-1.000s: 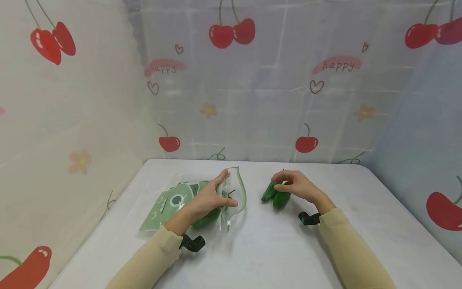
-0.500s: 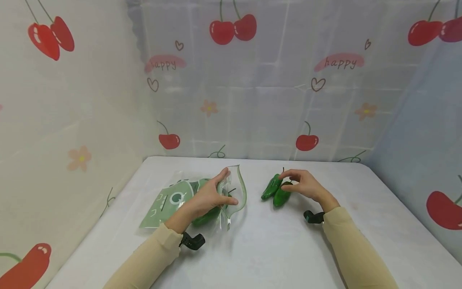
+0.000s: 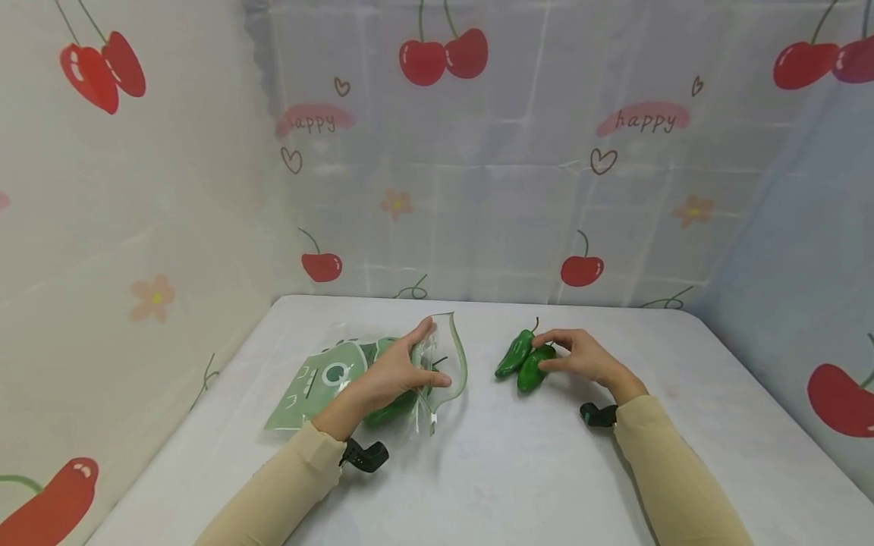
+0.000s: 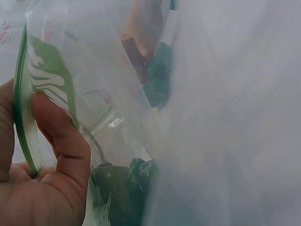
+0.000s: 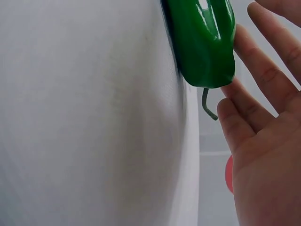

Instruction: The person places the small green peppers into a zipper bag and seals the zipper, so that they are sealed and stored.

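Note:
My left hand [image 3: 385, 383] holds the mouth of a clear zip bag [image 3: 293, 402] with a green cartoon print, thumb and forefinger spread wide across it. Green peppers [image 4: 120, 190] show through the plastic in the left wrist view. Two glossy green peppers lie side by side on the table, the left one [image 3: 514, 355] farther back and the right one [image 3: 531, 377] nearer. My right hand [image 3: 586, 358] reaches over the right pepper, thumb and fingertips apart on either side of it. In the right wrist view, loosely bent fingers [image 5: 265, 70] are beside a pepper with its thin stem showing.
The white table [image 3: 478, 478] runs back to a curtain [image 3: 478, 189] printed with cherries, flowers and hearts. More printed sheeting hangs along the left and right sides. A black wrist camera [image 3: 365, 457] sits at the left cuff and another camera [image 3: 598, 415] at the right.
My right hand has shifted a little right and down, from over both peppers to around the right one. The left hand and bag stay put.

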Demonstrator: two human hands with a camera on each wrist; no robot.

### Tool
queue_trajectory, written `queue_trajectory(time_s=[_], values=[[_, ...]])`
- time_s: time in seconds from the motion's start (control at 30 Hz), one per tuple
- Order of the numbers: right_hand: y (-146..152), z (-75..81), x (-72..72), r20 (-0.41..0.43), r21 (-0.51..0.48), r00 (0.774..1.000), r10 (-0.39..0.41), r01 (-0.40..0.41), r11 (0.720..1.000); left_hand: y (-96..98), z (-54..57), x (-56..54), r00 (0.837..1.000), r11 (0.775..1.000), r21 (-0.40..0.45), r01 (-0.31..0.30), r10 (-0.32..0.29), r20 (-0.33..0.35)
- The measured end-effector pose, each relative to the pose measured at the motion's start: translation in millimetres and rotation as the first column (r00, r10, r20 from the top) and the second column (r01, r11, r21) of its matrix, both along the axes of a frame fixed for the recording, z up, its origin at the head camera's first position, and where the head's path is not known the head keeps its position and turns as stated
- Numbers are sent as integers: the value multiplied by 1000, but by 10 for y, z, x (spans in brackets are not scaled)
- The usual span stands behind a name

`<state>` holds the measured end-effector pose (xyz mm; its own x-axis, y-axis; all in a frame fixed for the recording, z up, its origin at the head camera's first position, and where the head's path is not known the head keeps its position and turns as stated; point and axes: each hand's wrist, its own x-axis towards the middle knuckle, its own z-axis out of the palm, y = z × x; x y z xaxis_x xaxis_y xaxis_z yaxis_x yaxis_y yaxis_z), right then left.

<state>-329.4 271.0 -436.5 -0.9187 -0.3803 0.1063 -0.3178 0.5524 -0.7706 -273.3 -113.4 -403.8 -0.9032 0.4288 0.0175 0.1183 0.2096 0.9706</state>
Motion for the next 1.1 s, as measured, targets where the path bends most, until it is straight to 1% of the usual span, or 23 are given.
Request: queue_trajectory(time_s=[0.2, 0.43, 0.6, 0.9, 1.1], values=[[0, -20, 4, -23, 20, 999, 37, -36, 999, -6, -2, -10, 1000, 1000, 20, 16, -16, 8], [0, -60, -16, -26, 96, 998, 60, -57, 994, -11, -8, -9, 1000, 1000, 21, 11, -12, 10], [6, -63, -12, -30, 121, 996, 80, -76, 990, -13, -6, -10, 1000, 1000, 18, 4, -4, 11], [0, -45, 15, 6, 179, 997, 71, -71, 981, -12, 10, -6, 1000, 1000, 7, 3, -3, 11], [-3, -47, 19, 15, 191, 996, 88, -89, 978, -6, 3, 2, 1000, 1000, 3, -6, 6, 11]])
